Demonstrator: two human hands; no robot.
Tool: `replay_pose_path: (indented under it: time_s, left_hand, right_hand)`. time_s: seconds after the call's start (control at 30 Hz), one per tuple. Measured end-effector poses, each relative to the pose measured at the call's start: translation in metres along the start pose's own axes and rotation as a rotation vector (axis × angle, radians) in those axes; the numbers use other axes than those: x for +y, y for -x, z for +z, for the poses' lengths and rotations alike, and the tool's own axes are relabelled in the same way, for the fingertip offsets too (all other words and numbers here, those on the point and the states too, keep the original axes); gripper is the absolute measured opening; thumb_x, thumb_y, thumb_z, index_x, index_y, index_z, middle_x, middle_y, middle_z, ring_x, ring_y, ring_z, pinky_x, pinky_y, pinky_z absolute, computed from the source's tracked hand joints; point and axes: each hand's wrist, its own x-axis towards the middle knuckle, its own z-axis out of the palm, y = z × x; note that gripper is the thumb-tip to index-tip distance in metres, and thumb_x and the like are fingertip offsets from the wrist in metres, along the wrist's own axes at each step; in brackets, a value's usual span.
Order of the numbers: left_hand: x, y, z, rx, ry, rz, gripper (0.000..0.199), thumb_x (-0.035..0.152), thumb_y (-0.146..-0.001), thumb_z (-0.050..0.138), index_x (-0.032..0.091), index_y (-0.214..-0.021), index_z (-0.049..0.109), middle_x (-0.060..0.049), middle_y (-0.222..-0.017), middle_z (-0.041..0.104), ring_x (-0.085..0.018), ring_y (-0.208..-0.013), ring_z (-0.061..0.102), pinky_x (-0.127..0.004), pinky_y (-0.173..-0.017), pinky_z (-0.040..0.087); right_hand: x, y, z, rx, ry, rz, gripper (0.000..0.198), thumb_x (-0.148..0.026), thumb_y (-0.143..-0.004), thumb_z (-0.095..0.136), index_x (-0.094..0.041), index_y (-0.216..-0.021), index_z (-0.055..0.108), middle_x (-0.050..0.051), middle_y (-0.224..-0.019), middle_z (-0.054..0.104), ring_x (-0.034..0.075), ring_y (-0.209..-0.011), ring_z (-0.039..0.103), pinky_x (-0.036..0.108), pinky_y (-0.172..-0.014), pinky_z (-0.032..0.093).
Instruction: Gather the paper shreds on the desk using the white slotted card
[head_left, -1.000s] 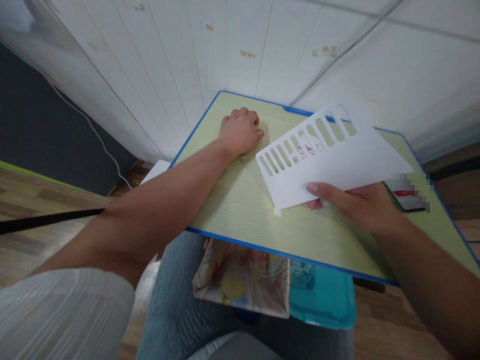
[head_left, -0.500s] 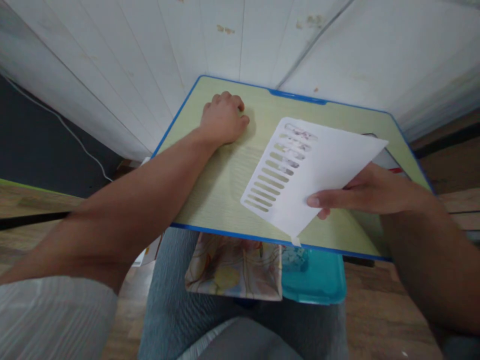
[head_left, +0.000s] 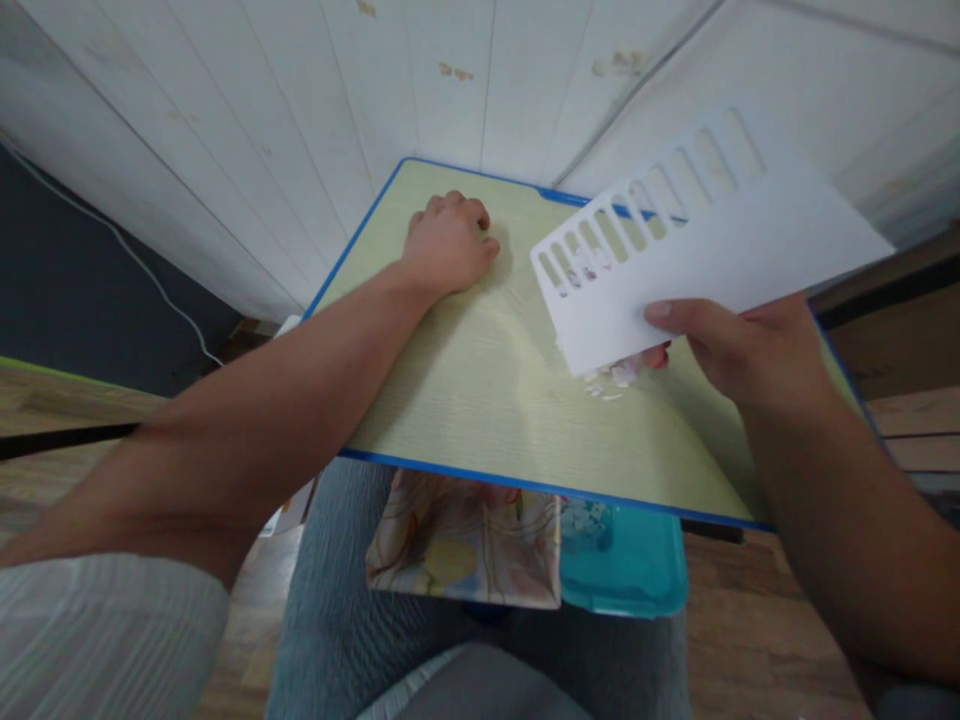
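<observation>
My right hand (head_left: 750,345) grips a white sheet (head_left: 675,250) with a row of rounded slots cut along one long edge, thumb on top and fingers underneath. The sheet is tilted above the right half of a small table (head_left: 465,400) with a pale yellow-green top and blue rim. Small whitish scraps (head_left: 619,376) lie on the tabletop under the sheet's lower edge, partly covered by it. On the left side of the top rests my left hand (head_left: 450,240), its fingers loosely curled down and nothing visible in them.
Below the table's front edge, over my lap, are a flower-patterned cloth pouch or box (head_left: 465,550) and a turquoise plastic tray (head_left: 637,560) holding pale bits. A white plank wall (head_left: 420,90) stands just behind the table, with a cable (head_left: 637,85) running down it.
My right hand has raised and turned the slotted sheet, swinging its slotted edge up towards the wall. The whitish scraps now show below it. My left hand has stayed in place.
</observation>
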Motion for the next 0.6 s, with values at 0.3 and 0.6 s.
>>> replay_pose_path:
  time_s: [0.3, 0.6]
  left_hand:
    - [0.011, 0.006, -0.007, -0.014, -0.013, -0.031, 0.044, 0.035, -0.107, 0.062, 0.03, -0.144, 0.084, -0.013, -0.168, 0.072, -0.041, -0.163, 0.057, -0.061, -0.141, 0.043]
    - [0.015, 0.007, -0.009, -0.045, -0.055, -0.046, 0.051, 0.034, -0.108, 0.059, 0.025, -0.154, 0.08, -0.011, -0.173, 0.069, -0.034, -0.16, 0.056, -0.057, -0.141, 0.042]
  right_hand:
    - [-0.007, 0.003, 0.006, -0.111, 0.16, 0.066, 0.03, -0.039, -0.096, 0.097, -0.027, -0.075, 0.078, 0.001, -0.064, 0.075, 0.022, -0.056, 0.069, 0.037, -0.055, 0.058]
    - [-0.002, 0.005, 0.011, -0.157, 0.266, 0.095, 0.051, -0.065, -0.097, 0.098, -0.03, -0.068, 0.074, 0.002, -0.065, 0.075, 0.024, -0.059, 0.069, 0.042, -0.062, 0.066]
